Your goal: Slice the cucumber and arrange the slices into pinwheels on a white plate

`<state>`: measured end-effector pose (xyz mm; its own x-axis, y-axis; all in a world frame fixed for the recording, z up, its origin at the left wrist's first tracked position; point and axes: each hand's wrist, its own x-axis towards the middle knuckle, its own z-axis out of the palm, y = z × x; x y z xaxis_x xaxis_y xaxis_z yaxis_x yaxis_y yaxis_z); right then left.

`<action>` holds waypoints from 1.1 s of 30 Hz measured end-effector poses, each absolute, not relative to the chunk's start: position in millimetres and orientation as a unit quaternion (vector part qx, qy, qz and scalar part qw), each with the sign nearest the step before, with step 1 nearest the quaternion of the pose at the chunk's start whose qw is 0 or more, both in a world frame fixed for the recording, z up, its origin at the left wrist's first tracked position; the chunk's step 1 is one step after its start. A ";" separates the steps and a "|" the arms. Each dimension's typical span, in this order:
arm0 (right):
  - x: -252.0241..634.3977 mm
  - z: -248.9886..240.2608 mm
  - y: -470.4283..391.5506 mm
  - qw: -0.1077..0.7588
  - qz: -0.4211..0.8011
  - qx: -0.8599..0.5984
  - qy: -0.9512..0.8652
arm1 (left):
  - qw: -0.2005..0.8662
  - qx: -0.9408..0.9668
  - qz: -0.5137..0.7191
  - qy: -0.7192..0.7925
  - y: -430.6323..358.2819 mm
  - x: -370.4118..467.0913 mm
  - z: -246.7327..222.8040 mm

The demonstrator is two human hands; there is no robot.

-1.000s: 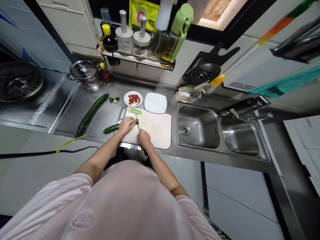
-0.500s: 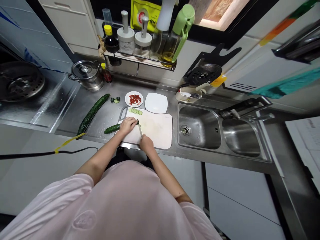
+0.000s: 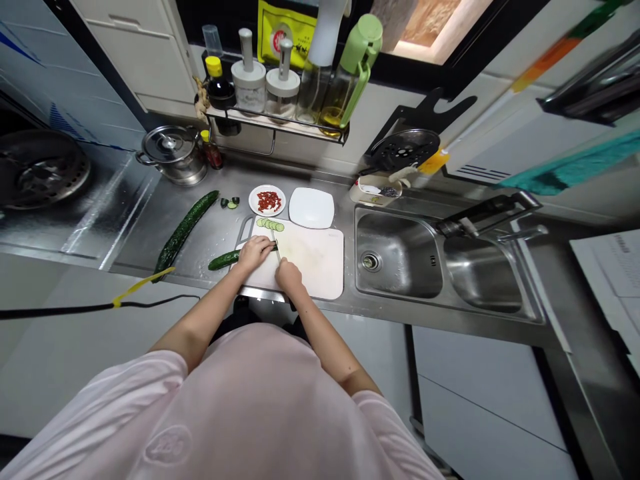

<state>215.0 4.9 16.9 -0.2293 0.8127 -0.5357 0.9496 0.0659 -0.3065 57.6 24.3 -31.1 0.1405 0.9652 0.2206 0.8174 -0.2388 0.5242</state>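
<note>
On the white cutting board (image 3: 320, 267), my left hand (image 3: 254, 253) holds down a dark green cucumber (image 3: 223, 260), whose left end reaches past the board's edge. The handle of a knife (image 3: 277, 248) is in my right hand (image 3: 289, 275), and its blade points away from me at the cucumber's right end. Overlapping cucumber slices (image 3: 270, 225) lie near the board's upper left corner. Behind the board stand a round plate with red chopped pieces (image 3: 268, 201) and a white square plate (image 3: 311, 207).
A long cucumber (image 3: 185, 230) and small cucumber ends (image 3: 231, 203) lie left of the board. Farther left are a lidded steel pot (image 3: 174, 155) and a stove burner (image 3: 43, 170). A double sink (image 3: 400, 257) is on the right. Bottles and jars fill a wall rack (image 3: 277, 119).
My right hand and the knife have shifted slightly left and away from me, the blade now reaching toward the slices. My left hand stays on the cucumber. The view has shifted a little.
</note>
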 end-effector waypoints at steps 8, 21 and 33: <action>232.1 15.4 -19.8 0.127 -0.295 0.608 0.726 | 0.141 0.741 0.267 0.600 23.9 58.2 -31.5; 215.9 18.1 2.5 0.115 -0.298 0.613 0.723 | 0.145 0.737 0.262 0.606 24.0 59.2 -31.2; 215.5 18.1 2.9 0.110 -0.302 0.614 0.721 | 0.139 0.744 0.262 0.598 23.9 57.9 -29.5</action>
